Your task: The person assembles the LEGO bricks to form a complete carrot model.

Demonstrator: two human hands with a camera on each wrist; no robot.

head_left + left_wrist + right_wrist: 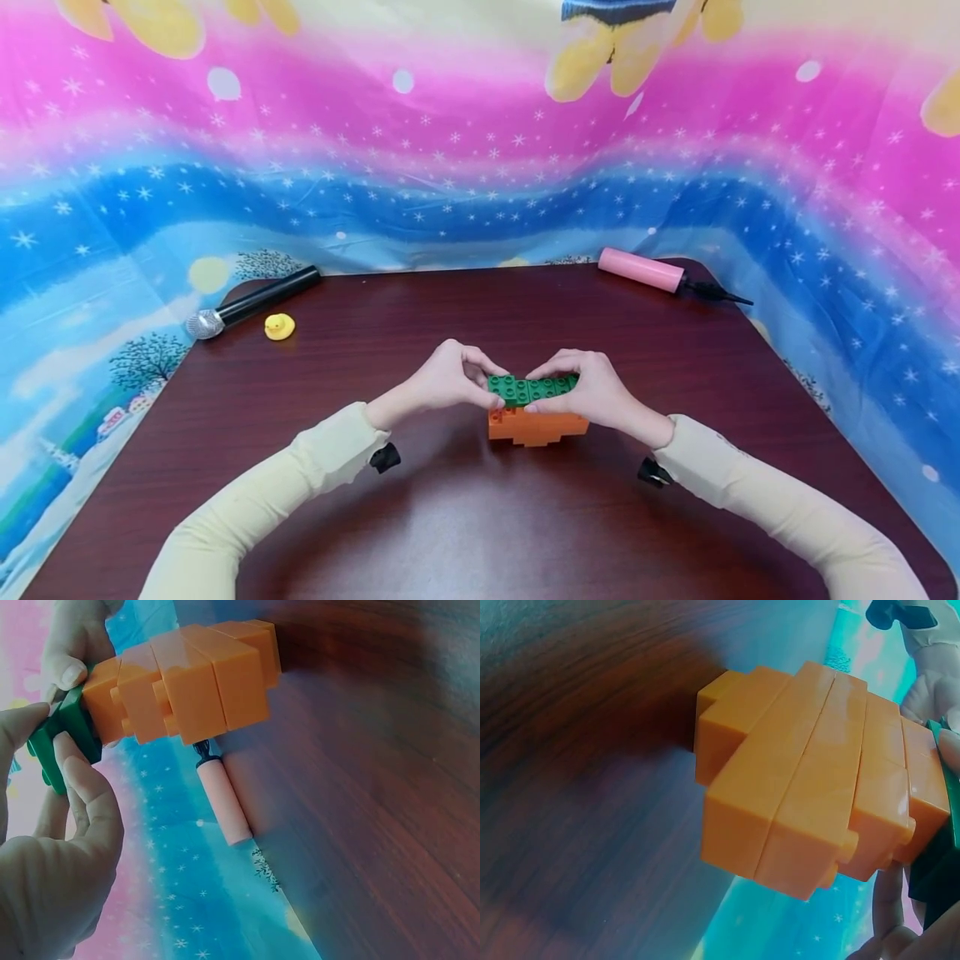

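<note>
A stepped stack of orange toy building bricks (536, 427) stands on the table, wider in its upper middle than at its base. Green toy bricks (521, 390) form a row along its top, studs facing up. My left hand (442, 379) pinches the left end of the green row between thumb and fingers. At the right end, my right hand (592, 387) grips the green bricks the same way. The left wrist view shows green bricks (67, 731) seated against the narrow upper orange layer. From the right wrist view, the orange layers (802, 780) appear pressed together, a few studs showing.
At the table's back left lie a black microphone (255, 302) with a silver head and a yellow rubber duck (280, 327). A pink hand pump (641, 268) with a black nozzle lies at the back right. A patterned cloth (465, 167) hangs behind the dark red table (450, 517).
</note>
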